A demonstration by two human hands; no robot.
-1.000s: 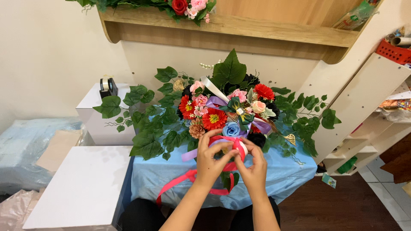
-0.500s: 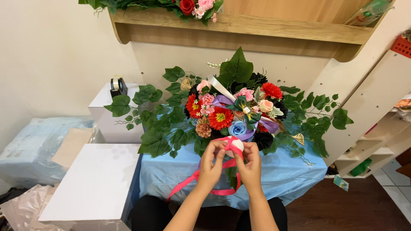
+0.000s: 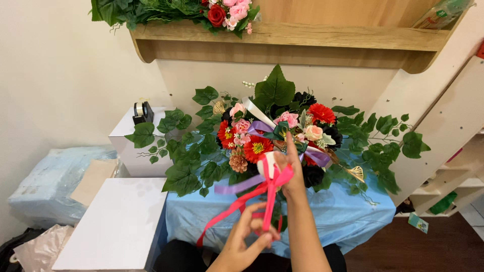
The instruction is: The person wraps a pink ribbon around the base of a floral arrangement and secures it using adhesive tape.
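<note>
A bouquet of red, pink, black and blue artificial flowers with big green leaves lies on a table under a light blue cloth. A pink ribbon is wound around its white wrapped end, with a lilac ribbon beside it. My right hand pinches the pink ribbon at that white end, index finger pointing up. My left hand is lower and nearer me, fingers closed on the loose pink tails.
A flat white box lies left of the table. Behind it, another white box carries a tape dispenser. A blue wrapped bundle sits far left. A wooden shelf with flowers hangs above, and slanted wooden shelving stands right.
Both hands were together at the ribbon knot. Now my left hand has dropped toward me with the ribbon tails, while my right hand stays at the knot with its index finger raised.
</note>
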